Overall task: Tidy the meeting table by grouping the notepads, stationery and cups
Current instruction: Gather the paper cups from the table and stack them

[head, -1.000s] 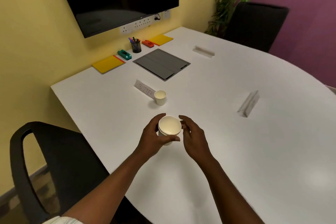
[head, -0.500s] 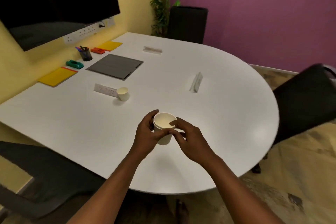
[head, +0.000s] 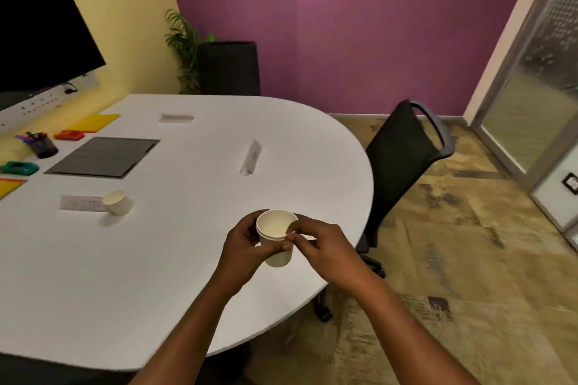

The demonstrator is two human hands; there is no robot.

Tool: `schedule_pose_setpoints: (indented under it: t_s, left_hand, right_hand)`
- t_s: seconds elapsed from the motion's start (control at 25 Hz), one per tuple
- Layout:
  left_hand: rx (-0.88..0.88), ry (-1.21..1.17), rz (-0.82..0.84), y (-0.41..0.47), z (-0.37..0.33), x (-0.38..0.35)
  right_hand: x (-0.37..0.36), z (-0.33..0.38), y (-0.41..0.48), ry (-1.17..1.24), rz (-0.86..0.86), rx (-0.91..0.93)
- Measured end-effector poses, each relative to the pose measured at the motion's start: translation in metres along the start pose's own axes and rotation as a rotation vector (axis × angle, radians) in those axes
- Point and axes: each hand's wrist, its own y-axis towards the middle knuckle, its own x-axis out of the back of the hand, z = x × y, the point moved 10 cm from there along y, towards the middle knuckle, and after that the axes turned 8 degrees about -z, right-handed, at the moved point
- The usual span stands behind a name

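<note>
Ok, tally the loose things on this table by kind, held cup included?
Paper cups: 2
Yellow notepads: 2
Clear name stands: 3
Pen pot: 1
Green desk tool: 1
Red desk tool: 1
Total: 10

Cream cup over white table; far left, yellow notepad, orange-red stapler, green tape dispenser, dark grey mat; purple wall, black chair, mottled brown floor.
</note>
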Motion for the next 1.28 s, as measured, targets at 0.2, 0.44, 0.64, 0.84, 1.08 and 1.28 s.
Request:
schedule_pose_setpoints:
  t_s: [0.2, 0.44, 0.64, 0.84, 1.08, 1.28]
  left_hand:
    - [-0.042, -0.039, -0.006, 0.013, -0.034, -0.121]
    - [-0.071, -0.055, -0.022, 0.036, -0.066, -0.243]
    - [-0.147, -0.019, 0.033, 0.083, -0.089, -0.330]
    - [-0.252, -0.017, 0.077, 0.158, -0.111, -0.414]
    - [-0.355, 0.042, 0.108, 0.275, -0.138, -0.510]
    - [-0.319, 0.070, 0.108, 0.354, -0.134, -0.566]
  right_hand:
    - [0.117, -0.036, 0.003, -0.062, -0.039, 0.075]
    - [0.231, -0.071, 0.022, -0.135, -0.065, 0.152]
    - [0.309, -0.113, 0.055, -0.144, -0.126, 0.136]
    - [0.385, -0.152, 0.119, -0.218, -0.177, 0.167]
    - [0.469, -0.213, 0.221, -0.322, -0.172, 0.164]
    - [0.521, -0.253, 0.291, -0.268, -0.209, 0.196]
